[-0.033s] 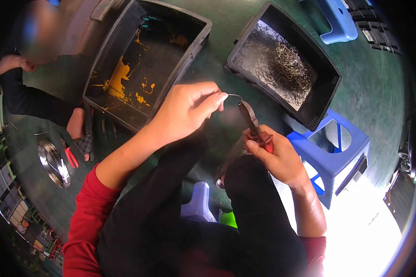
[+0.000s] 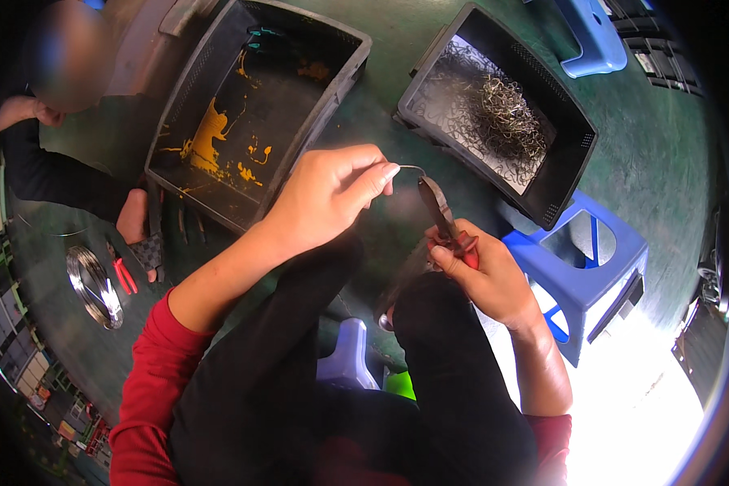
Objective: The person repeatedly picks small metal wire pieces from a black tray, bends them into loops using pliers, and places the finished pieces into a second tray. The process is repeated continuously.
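Observation:
Between finger and thumb, my left hand (image 2: 332,190) pinches a short thin metal wire (image 2: 411,168), which curves over to the right. The wire's far end meets the jaw tips of a pair of red-handled pliers (image 2: 439,209). Wrapped round the plier handles, my right hand (image 2: 490,275) sits lower, above my right knee. Whether the jaws are closed on the wire is too small to tell. Beyond my hands, a black crate (image 2: 571,162) holds a tangled heap of bent wire pieces (image 2: 510,121) on a pale lining.
At the far left is another black crate (image 2: 300,138), stained yellow. A co-worker's arm (image 2: 65,178) reaches in at left, near a wire coil (image 2: 95,287) and red-handled pliers (image 2: 123,271). One blue stool (image 2: 583,279) stands right; another stool (image 2: 595,49) is farther back.

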Demonstrator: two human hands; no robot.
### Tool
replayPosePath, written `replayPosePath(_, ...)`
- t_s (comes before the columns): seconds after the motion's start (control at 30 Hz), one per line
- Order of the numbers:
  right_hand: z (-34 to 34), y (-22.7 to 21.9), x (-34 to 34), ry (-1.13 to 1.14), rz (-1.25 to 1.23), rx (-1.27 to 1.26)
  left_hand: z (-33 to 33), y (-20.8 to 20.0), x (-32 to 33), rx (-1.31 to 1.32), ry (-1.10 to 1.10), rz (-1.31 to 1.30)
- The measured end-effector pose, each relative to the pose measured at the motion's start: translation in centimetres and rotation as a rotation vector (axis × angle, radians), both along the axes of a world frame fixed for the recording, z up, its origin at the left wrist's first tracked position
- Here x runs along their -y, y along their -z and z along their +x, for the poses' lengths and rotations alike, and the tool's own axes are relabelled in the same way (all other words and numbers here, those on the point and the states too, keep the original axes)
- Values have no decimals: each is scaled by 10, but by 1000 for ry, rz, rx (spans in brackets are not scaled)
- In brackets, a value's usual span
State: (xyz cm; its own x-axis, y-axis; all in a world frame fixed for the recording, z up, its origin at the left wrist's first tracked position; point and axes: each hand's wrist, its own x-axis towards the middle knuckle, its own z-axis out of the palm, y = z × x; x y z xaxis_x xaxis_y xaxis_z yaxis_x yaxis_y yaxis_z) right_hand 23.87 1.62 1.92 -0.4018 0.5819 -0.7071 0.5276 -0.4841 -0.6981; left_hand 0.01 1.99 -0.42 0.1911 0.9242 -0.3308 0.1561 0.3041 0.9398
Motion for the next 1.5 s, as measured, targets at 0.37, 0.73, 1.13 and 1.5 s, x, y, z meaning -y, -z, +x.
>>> replayPosePath(0.37, -3, 0, -3, -201, 607, 324, 6, 9, 6, -3, 3, -90)
replayPosePath(0.73, -7, 3, -4, -328, 1068, 574, 11, 10, 10, 226, -100, -286)
replayPosePath(1.13, 1, -10, -22, -283, 505, 325, -18, -1, -21, -116, 106, -176)
replayPosePath(1.5, 12, -8, -24, -180, -78, 8, -8, 0, -13, 94, 40, -143)
